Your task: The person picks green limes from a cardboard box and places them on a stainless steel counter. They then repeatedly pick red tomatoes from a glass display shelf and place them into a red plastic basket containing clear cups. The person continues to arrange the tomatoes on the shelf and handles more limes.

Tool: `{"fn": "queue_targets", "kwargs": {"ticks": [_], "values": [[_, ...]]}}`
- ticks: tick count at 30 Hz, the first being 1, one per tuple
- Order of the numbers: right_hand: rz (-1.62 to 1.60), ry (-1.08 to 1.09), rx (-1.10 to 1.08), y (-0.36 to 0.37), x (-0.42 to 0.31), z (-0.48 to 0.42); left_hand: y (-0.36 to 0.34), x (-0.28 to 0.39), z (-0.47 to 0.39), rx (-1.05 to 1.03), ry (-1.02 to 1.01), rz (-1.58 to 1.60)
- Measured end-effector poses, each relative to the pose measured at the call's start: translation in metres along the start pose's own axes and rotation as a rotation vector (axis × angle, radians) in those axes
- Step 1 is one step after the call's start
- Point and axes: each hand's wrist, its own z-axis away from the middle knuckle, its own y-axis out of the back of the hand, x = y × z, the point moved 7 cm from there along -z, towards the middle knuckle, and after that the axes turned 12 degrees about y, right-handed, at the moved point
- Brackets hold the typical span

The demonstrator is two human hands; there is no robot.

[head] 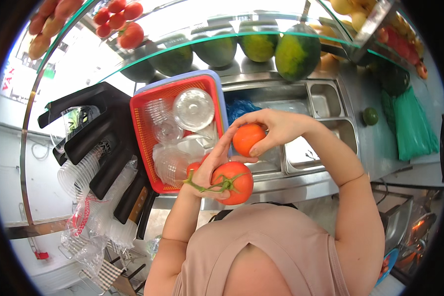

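Note:
My left hand [214,166] holds a bunch of tomatoes by its green vine [207,188]. A large red tomato [240,185] hangs at the near end of the vine, and a smaller red tomato [193,168] shows partly behind the hand. Between the fingers and thumb of my right hand [272,127] is a loose orange-red tomato [248,140]. The left hand's raised fingers come up beside this tomato; whether they touch it I cannot tell. Both hands are above the front of a stainless steel sink counter [296,188].
A red plastic basket [137,137] holding clear plastic cups and lids stands left of my hands. Beyond it are watermelons [298,53] and the edge of a glass shelf [222,37]. A black cup rack [111,111] stands far left; a blue plastic bag [242,107] and green bag [414,125] lie rightward.

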Motion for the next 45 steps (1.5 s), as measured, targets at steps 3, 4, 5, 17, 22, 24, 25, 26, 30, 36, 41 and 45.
{"fn": "queue_targets", "kwargs": {"ticks": [3, 4, 5, 17, 22, 24, 25, 26, 30, 36, 41, 45], "values": [[-0.332, 0.083, 0.089, 0.022, -0.014, -0.021, 0.018, 0.03, 0.011, 0.071, -0.049, 0.133], [-0.383, 0.102, 0.121, 0.031, -0.029, -0.031, 0.03, 0.034, 0.019, 0.12, -0.065, 0.161], [-0.504, 0.16, 0.14, 0.038, -0.045, -0.042, 0.041, 0.036, 0.026, 0.165, -0.081, 0.191], [0.389, 0.192, 0.551, 0.203, -0.153, -0.25, 0.111, -0.003, 0.044, 0.046, -0.078, 0.297], [0.441, 0.203, 0.76, 0.272, -0.107, -0.327, 0.129, -0.015, 0.041, 0.061, -0.05, 0.335], [0.519, 0.195, 0.811, 0.292, -0.088, -0.356, 0.134, -0.014, 0.045, 0.073, -0.081, 0.327], [0.562, 0.184, 0.848, 0.299, -0.087, -0.358, 0.134, -0.014, 0.043, 0.061, -0.086, 0.333], [0.604, 0.14, 0.857, 0.307, -0.084, -0.357, 0.134, -0.014, 0.041, 0.047, -0.09, 0.339], [0.79, 0.011, 0.897, 0.299, -0.089, -0.36, 0.14, -0.015, 0.046, 0.061, -0.117, 0.315], [1.001, -0.053, 0.728, 0.308, -0.087, -0.361, 0.142, -0.009, 0.044, 0.057, -0.105, 0.286], [1.041, -0.09, 0.791, 0.296, -0.097, -0.356, 0.141, -0.011, 0.044, 0.056, -0.107, 0.289], [1.148, -0.017, 0.865, 0.296, -0.1, -0.343, 0.138, -0.01, 0.043, 0.045, -0.107, 0.285]]}}
